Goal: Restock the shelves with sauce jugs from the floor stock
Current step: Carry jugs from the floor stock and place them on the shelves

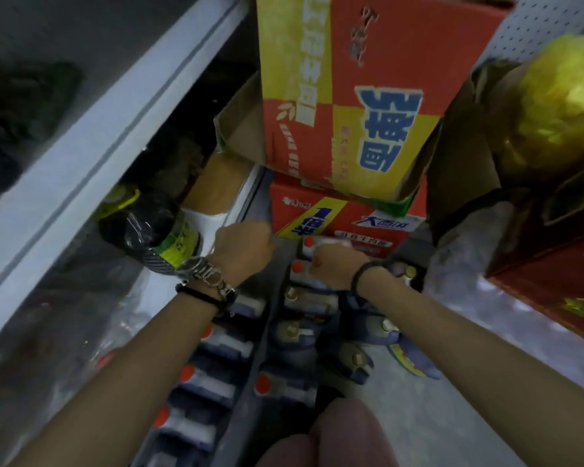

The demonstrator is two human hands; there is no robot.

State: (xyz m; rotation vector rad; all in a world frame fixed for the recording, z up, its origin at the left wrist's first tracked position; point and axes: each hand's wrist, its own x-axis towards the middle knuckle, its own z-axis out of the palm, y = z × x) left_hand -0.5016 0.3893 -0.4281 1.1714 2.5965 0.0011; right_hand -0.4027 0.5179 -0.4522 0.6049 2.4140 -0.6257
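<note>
Down by the knees [338,436], two groups of jugs: a red-capped row [216,382] on the low shelf and gold-capped ones [297,332] on the floor. They look like smooth plastic with squared shoulders, and they're packed touching. A grey shelf edge [267,338] runs between them.

The right hand [334,266] has its fingers curled round the white top of the far jug [309,244], at the end of the floor stock. The left hand [245,247] is bunched over the shelf edge, but I can't tell whether it holds anything.

The risks, as I judge them: lifted one-handed, a full jug could swing into its neighbours. The dark glossy bottle [149,227] lying on its side beside the left wrist is round, so a nudge could roll it. Just behind sits a red carton [344,214] with a tall cardboard box [351,96] tilted on top. A knock could tip that box.
</note>
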